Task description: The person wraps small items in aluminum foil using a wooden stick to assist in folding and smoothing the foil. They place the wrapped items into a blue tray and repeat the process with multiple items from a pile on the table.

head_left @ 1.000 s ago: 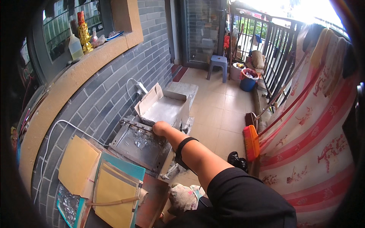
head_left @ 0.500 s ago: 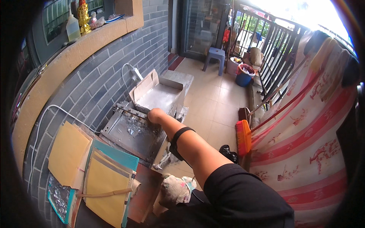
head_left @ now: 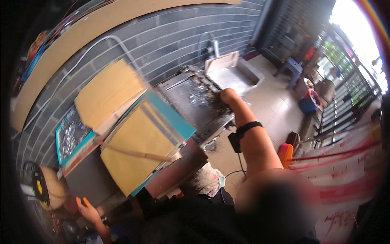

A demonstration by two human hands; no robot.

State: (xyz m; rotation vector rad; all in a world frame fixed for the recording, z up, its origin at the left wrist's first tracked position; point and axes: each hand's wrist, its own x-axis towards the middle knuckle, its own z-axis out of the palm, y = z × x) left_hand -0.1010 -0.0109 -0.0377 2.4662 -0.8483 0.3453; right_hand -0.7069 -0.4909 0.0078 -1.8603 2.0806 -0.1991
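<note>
My right arm, with a black band on its wrist, stretches to the grey metal tray [head_left: 191, 110] by the wall, where shiny metal scraps [head_left: 199, 96] lie. My right hand [head_left: 228, 96] is closed at the tray's far right corner, beside a dark bar [head_left: 209, 83]; its fingers and anything in them are hidden. At the lower left, my left hand [head_left: 89, 212] has its fingers apart, with bright orange at the fingertips. Nearest to it are a dark board and a large spool [head_left: 53, 188] with a black and yellow hub.
Yellow boards [head_left: 140, 150] lie on teal trays, a wooden strip across them. An open cardboard box [head_left: 231, 77] sits behind the metal tray. A stuffed cloth bundle [head_left: 206, 181] stands below. Further right are a blue stool [head_left: 290, 71], a bucket [head_left: 310, 101] and an orange broom [head_left: 286, 154].
The view has swung left, so the tray and boards appear further right. My left hand and the spool have come into sight. My right hand stays at the tray's corner.
</note>
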